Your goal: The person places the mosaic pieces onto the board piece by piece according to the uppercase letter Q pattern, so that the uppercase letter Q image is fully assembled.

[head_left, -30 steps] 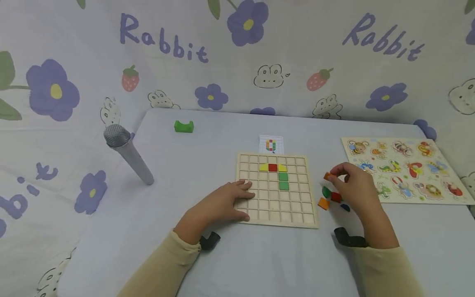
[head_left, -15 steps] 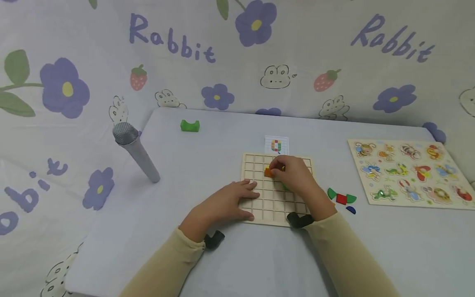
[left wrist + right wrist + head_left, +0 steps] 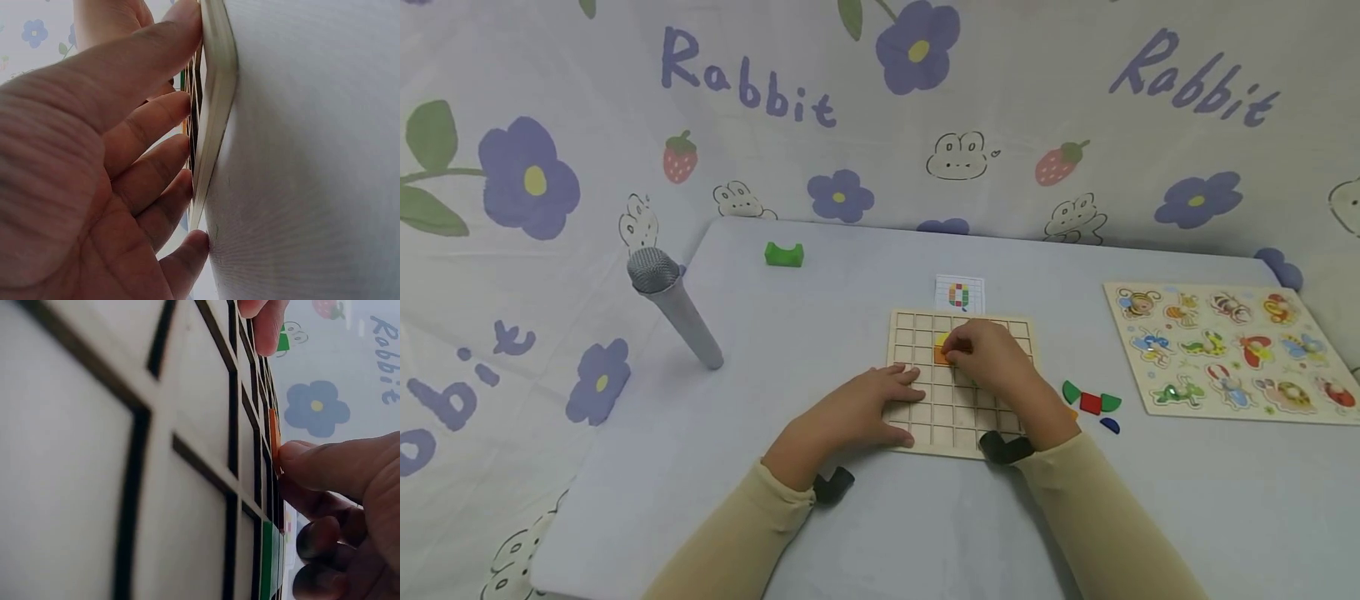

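Note:
A wooden grid board lies on the table. My left hand rests on its left side, fingers spread; in the left wrist view the thumb and fingertips touch the board's edge. My right hand reaches over the upper middle of the grid. Its thumb and fingertips pinch an orange square tile at a cell just below a yellow tile. Most of the other placed tiles are hidden under this hand in the head view. A green tile shows in the grid in the right wrist view.
Right of the board lie loose tiles: a red square, green pieces, a blue piece and a partly hidden orange one. A pattern card, insect puzzle board, green block and microphone stand around.
My right hand has carried the orange tile leftward from the loose tiles onto the grid, then lowered it slightly into place over a cell. The left hand stays on the board.

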Motion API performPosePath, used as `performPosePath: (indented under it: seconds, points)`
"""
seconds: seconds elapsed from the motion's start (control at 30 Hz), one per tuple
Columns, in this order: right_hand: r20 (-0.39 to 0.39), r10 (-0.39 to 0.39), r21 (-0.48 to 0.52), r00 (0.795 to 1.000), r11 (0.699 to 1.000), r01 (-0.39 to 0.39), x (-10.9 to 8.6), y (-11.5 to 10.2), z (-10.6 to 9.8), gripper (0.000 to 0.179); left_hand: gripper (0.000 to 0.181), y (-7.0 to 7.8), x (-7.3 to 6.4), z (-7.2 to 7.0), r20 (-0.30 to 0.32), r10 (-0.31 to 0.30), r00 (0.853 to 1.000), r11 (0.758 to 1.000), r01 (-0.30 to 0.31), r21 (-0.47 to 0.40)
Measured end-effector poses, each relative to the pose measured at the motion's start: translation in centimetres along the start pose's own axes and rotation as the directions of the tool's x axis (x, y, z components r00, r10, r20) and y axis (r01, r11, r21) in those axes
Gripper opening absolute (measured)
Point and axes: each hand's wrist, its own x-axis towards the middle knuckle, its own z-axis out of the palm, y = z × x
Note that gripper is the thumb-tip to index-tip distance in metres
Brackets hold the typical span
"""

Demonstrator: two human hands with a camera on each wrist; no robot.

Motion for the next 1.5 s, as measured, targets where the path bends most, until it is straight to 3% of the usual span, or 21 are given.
performPosePath:
  seconds: [0.2, 0.4, 0.57, 0.7, 0.93, 1.5]
  points:
    - [-0.066, 0.026, 0.034, 0.997, 0.999, -0.024, -2.4, 0.7, -2.7, 0.016, 0.071, 0.6, 0.0, 0.0, 0.007, -0.011, 1.000, 1.000, 0.011, -0.016]
    - [-0.134, 0.146, 0.028, 0.980, 0.989, -0.144, -6.7, 4.5, -6.3, 0.020, 0.071, 0.8, -0.1, 0.1, 0.008, -0.033, 0.999, 0.999, 0.033, -0.003]
    - [-0.085, 0.246, 0.012, 0.965, 0.969, -0.246, -10.1, 8.0, -6.5, 0.024, 0.071, 0.7, -0.3, -0.1, 0.002, -0.038, 0.999, 0.999, 0.038, -0.012]
    - [-0.072, 0.239, -0.007, 0.968, 0.971, -0.240, -11.8, 9.5, -5.7, 0.031, 0.071, 0.6, -0.3, -0.2, -0.003, -0.032, 0.999, 0.999, 0.032, -0.025]
    - [-0.125, 0.203, -0.032, 0.971, 0.977, -0.209, -12.6, 9.6, -4.9, 0.027, 0.071, 0.5, -0.1, 0.0, -0.003, -0.033, 0.999, 0.999, 0.033, -0.029]
    - [-0.083, 0.206, -0.035, 0.975, 0.977, -0.210, -12.1, 8.6, -5.0, 0.022, 0.070, 0.5, -0.2, 0.0, -0.006, -0.015, 1.000, 0.999, 0.015, -0.036]
